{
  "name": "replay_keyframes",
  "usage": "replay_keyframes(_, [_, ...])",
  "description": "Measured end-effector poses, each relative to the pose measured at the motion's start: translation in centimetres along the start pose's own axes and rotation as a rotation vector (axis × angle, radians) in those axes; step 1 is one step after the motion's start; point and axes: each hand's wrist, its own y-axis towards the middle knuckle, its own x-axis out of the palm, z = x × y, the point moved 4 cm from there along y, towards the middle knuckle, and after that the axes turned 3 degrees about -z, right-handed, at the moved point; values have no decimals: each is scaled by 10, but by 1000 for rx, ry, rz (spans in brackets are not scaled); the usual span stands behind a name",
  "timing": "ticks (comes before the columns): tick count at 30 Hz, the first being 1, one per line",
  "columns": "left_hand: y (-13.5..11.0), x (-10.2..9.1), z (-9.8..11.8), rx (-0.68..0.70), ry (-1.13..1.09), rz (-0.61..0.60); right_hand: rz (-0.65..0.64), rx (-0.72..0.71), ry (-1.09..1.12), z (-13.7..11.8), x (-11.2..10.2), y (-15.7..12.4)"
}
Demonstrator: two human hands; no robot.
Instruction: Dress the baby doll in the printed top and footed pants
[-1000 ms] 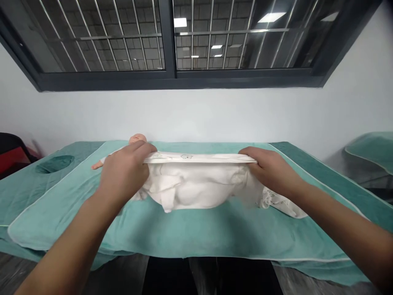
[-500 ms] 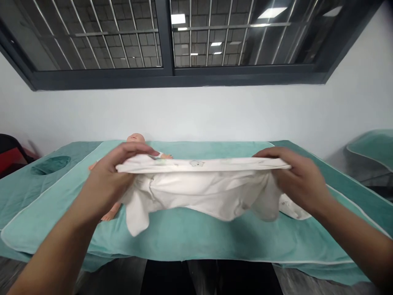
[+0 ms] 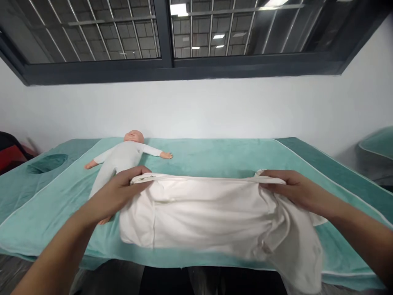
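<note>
Where left hand [image 3: 118,192], right hand [image 3: 291,190] hold white garment [image 3: 208,221], doll [image 3: 123,157] legs mostly hidden.

White wall [image 3: 215,106], dark-framed barred window [image 3: 166,37], long bed [image 3: 221,157] under teal towelling

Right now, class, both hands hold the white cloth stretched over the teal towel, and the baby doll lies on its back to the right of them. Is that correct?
Not quite: the head view shows the baby doll lying on its back to the left, beyond the left hand. The rest holds: it and the right hand hold the white cloth stretched over the teal towel.
</note>
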Motion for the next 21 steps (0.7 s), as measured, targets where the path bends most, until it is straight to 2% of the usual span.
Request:
replay_keyframes(2, [20,11,-12,-47,77,-109,-39,37,-77,11,4,23])
replay_keyframes(4, [47,29,-30,-104,229,-165,-29,41,-176,25,11,53])
replay_keyframes(6, [77,55,-50,-167,355,-213,53,41,-292,41,17,90])
replay_keyframes(9, [119,99,-78,-240,422,-250,170,109,-473,60,26,146])
replay_keyframes(12, [147,133,-99,-336,420,-188,199,163,-630,67,35,194])
replay_keyframes(15, [158,154,-111,-381,421,-119,211,193,-695,71,43,226])
replay_keyframes(18, [159,164,-116,-334,420,-48,211,219,-641,79,48,236])
replay_keyframes(21, [156,161,-111,-170,455,96,214,161,-516,92,47,231])
